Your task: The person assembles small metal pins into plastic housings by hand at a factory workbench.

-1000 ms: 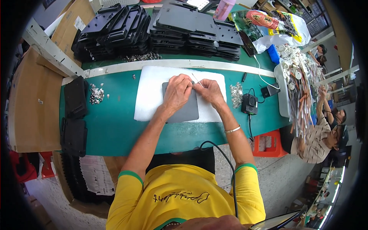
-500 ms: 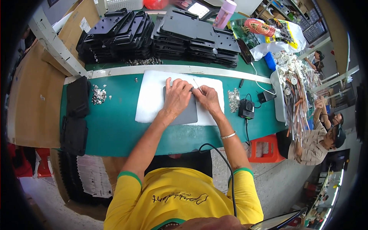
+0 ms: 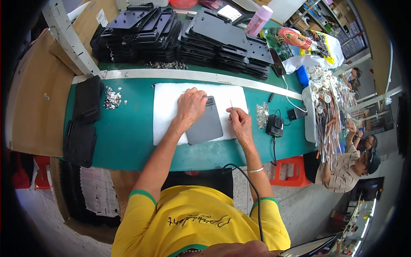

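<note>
A flat dark grey panel (image 3: 206,125) with a slotted strip at its upper end lies slightly turned on a white foam sheet (image 3: 165,96). My left hand (image 3: 191,106) grips the panel's upper left part, its curled fingers covering that corner. To the right of the panel and apart from it, my right hand (image 3: 241,125) pinches a thin, pointed tool (image 3: 231,104) whose slim tip points away from me. Its exact kind is too small to make out. A pile of small shiny metal pieces (image 3: 262,115) lies just right of the foam.
Stacks of black panels (image 3: 218,36) stand behind the white rail (image 3: 205,78). More black parts (image 3: 87,100) and small metal pieces (image 3: 112,98) lie left. At right are a black cabled box (image 3: 275,125) and a white bin (image 3: 310,113) of strips. A person (image 3: 342,171) sits beyond.
My right hand has moved right and towards me, away from the panel's upper corner, with the thin tool still pinched. The panel is turned a little, and more of its slotted strip shows.
</note>
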Tool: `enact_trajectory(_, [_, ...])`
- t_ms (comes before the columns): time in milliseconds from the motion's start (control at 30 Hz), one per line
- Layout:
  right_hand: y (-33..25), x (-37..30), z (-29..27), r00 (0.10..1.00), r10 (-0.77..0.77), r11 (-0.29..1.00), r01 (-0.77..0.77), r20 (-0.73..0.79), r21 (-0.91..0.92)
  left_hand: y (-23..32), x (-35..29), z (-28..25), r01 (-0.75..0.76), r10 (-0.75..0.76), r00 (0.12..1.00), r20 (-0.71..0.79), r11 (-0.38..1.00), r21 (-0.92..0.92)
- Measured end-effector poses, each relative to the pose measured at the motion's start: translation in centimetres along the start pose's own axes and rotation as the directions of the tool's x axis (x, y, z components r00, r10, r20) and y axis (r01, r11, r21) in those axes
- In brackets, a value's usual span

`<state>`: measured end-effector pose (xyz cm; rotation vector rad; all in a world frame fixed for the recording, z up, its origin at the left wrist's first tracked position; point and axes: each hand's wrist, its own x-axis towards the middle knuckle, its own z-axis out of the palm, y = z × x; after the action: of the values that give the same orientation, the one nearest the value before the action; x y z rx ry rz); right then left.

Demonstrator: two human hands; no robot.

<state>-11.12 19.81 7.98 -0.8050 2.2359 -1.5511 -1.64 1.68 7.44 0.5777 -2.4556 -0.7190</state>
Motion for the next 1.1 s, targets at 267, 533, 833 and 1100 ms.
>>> enact_trajectory(267, [0.0,-1.0,-0.3,0.980,0.004,0.994,0.017,-0.199,0.106,-0.5,0.6,-1.0,0.076,-0.091,0.994,-0.061,0.976,-0.205])
enact_trajectory(533, [-3.7,-1.8,1.2,0.934,-0.358,0.832,0.320,0.003,-0.453,1.1,-0.6,1.1,0.098,-0.098,0.995,0.020,0.995,0.012])
enact_trajectory(833, [-3.4,-0.9,2.7,0.935,-0.349,0.645,0.287,0.061,-0.708,0.8,-0.3,0.6,0.040,-0.039,0.999,0.017,0.996,-0.075])
enact_trajectory(1100, [-3.0,-0.4,3.6,0.943,-0.318,0.531,0.262,0.097,-0.806,0.5,-0.5,1.1,-0.009,0.005,0.999,-0.037,0.995,-0.097])
